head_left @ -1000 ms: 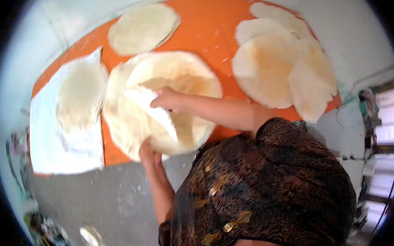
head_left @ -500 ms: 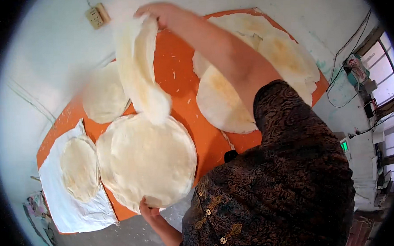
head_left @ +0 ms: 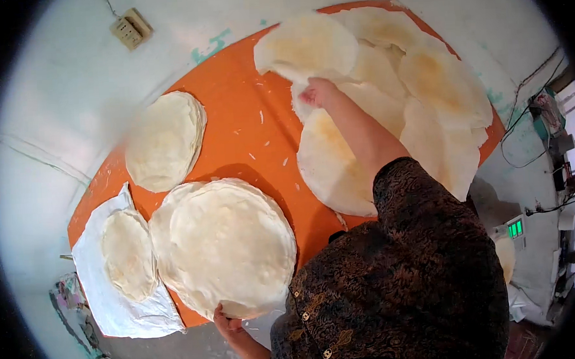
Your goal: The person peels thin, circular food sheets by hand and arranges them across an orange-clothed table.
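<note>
Large thin round flatbreads lie on an orange table. At its near edge, my left hand [head_left: 231,324] grips the rim of a thick flatbread stack [head_left: 229,246], thumb on top. My right hand [head_left: 319,92] reaches to the far side, fingers curled at the near edge of a pale flatbread [head_left: 307,45] browned in the middle. That flatbread lies partly over a spread of overlapping browned flatbreads [head_left: 434,83] at the right. The fingertips of my right hand are slightly blurred.
A smaller flatbread stack [head_left: 165,141] stands at the far left of the orange table [head_left: 243,127]. Nearer, more flatbreads [head_left: 129,254] rest on a white cloth [head_left: 104,309]. A wall socket [head_left: 131,29] is beyond the table; cables [head_left: 519,115] hang at the right.
My right hand has swung right from the far left side, carrying the hanging flatbread over to the right-hand spread, where it now lies mostly flat. My left hand stays at the stack's rim.
</note>
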Demonstrator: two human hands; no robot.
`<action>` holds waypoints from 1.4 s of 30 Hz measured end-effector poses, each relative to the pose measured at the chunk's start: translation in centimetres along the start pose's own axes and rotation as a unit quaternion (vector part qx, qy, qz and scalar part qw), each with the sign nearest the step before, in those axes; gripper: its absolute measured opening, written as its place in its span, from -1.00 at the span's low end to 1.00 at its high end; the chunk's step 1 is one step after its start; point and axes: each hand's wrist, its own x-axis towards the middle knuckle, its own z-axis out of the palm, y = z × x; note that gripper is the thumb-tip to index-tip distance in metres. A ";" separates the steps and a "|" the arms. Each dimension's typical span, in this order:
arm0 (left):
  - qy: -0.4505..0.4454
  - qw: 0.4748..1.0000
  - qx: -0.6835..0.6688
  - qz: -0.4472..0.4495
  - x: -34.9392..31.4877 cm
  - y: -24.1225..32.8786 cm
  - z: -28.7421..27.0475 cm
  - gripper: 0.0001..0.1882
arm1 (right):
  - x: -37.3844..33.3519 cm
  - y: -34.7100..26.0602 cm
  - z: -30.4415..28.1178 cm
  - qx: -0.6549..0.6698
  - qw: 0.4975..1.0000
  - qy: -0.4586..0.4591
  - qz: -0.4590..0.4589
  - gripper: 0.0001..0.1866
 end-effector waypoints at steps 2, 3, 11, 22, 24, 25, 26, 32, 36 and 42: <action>0.016 0.999 0.023 0.034 -0.4 -0.2 0.4 -0.70 | -0.9 1.9 1.1 -0.110 0.991 -0.073 -0.016 -0.69; -0.016 0.999 0.021 0.037 -0.7 -0.2 0.6 -0.72 | -2.1 2.9 2.1 -0.165 0.982 -0.087 -0.032 -0.68; -0.071 0.991 -0.058 0.097 -3.1 -0.7 2.0 -0.53 | -20.4 19.0 8.1 -0.521 0.698 -0.394 -0.293 -0.72; -0.253 0.952 -0.070 0.159 -4.5 -1.1 3.6 -0.46 | -33.8 35.2 7.0 -0.673 0.427 -0.517 -0.311 -0.15; -0.257 0.951 -0.073 0.157 -4.4 -1.0 3.9 -0.49 | -34.3 35.3 7.0 -0.688 0.423 -0.503 -0.307 -0.21; -0.266 0.949 -0.072 0.153 -4.4 -0.9 4.0 -0.49 | -34.3 35.2 7.1 -0.695 0.416 -0.502 -0.303 -0.24; -0.285 0.944 -0.073 0.152 -4.4 -0.8 4.0 -0.49 | -34.4 35.1 7.1 -0.680 0.441 -0.497 -0.310 -0.28; -0.294 0.942 -0.080 0.142 -4.5 -0.4 4.5 -0.51 | -35.0 34.9 6.9 -0.693 0.499 -0.446 -0.268 -0.46; -0.304 0.940 -0.047 0.148 -4.8 -0.1 5.0 -0.41 | -35.7 35.4 6.4 -0.675 0.497 -0.448 -0.311 -0.49; -0.298 0.941 -0.074 0.143 -5.3 0.2 5.5 -0.61 | -35.6 34.7 6.9 -0.682 0.522 -0.446 -0.253 -0.46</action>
